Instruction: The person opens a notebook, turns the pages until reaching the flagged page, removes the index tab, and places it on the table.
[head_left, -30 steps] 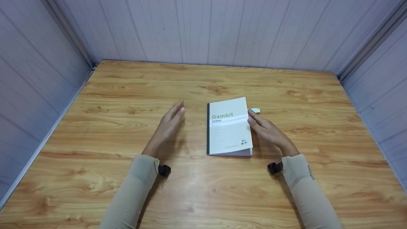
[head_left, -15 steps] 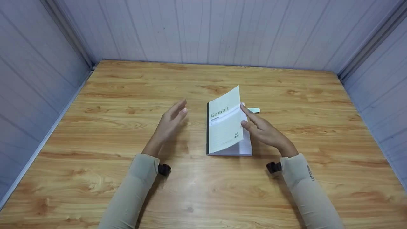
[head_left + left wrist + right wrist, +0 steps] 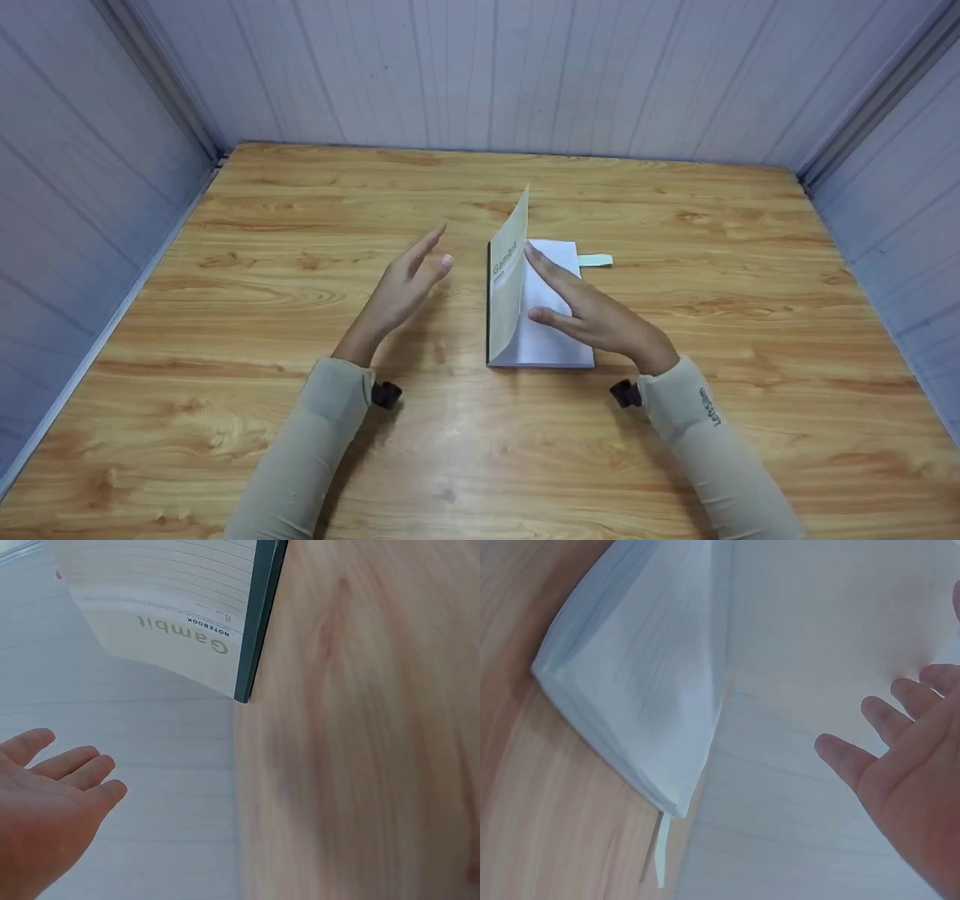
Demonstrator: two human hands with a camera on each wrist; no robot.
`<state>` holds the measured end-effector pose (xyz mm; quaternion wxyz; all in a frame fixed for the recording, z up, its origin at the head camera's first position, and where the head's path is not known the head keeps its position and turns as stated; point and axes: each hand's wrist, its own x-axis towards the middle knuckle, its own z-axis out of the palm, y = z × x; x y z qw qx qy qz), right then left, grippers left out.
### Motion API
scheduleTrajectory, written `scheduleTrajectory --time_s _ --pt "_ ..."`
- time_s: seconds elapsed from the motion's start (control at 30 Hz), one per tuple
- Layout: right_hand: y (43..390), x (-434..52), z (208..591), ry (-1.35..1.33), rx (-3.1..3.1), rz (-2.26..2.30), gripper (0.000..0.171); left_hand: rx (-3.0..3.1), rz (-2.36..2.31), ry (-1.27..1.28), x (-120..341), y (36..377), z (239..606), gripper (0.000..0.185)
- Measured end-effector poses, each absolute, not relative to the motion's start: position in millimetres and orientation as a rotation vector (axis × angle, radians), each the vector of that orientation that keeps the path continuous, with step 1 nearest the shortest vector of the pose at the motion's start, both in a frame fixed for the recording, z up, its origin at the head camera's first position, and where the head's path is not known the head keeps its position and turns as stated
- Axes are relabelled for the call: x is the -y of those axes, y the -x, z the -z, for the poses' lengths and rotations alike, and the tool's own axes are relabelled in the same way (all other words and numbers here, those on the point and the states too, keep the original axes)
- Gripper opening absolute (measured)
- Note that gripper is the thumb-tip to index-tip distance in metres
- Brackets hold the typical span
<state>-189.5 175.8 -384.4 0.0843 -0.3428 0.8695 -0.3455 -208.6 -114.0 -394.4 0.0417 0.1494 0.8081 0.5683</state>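
Note:
A white notebook (image 3: pixel 544 334) printed "Gambit" lies in the middle of the wooden table (image 3: pixel 285 225). Its front cover (image 3: pixel 510 277) stands almost upright over the white first page. My right hand (image 3: pixel 581 307) has its straight fingers against the inside of that cover, with the palm over the page. To the left of the spine my left hand (image 3: pixel 405 289) hovers open, apart from the book. In the left wrist view the cover (image 3: pixel 180 607) stands beyond the left hand (image 3: pixel 45 802). The right wrist view has the pages (image 3: pixel 645 690) and the right hand (image 3: pixel 907 757).
A pale green bookmark strip (image 3: pixel 596 260) sticks out of the notebook's right edge, and it also shows as a strip (image 3: pixel 660 855) in the right wrist view. Pale panelled walls (image 3: pixel 480 75) close in the table on the left, back and right.
The right hand has lifted the front cover from flat to nearly upright, sliding its fingers under it and leftward. The left hand has risen slightly and stays open.

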Motion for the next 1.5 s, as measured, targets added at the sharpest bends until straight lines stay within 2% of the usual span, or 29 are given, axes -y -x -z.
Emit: scheduleTrajectory --time_s 0.3,0.67,0.83,1.13,1.5 --pt "189.2 -157.5 387.9 1.154 -2.566 0.917 0.077 -2.557 -1.653 -0.568 110.5 206.0 386.2 0.062" --pt "187.7 -148.6 394.3 1.274 -2.556 0.770 0.076 -2.595 -1.404 -0.713 108.6 200.2 377.3 0.078" --pt "187.3 -148.5 394.8 1.267 -2.547 0.768 0.076 -2.575 -1.344 -0.796 111.0 200.3 374.7 0.075" --pt "191.2 -159.1 403.2 1.127 -2.606 0.742 0.083 -2.569 -1.229 -0.955 127.2 201.4 366.6 0.063" --pt "198.3 -190.1 418.8 0.853 -2.526 0.663 0.093 -2.602 -1.076 -1.010 147.9 201.5 366.2 0.068"
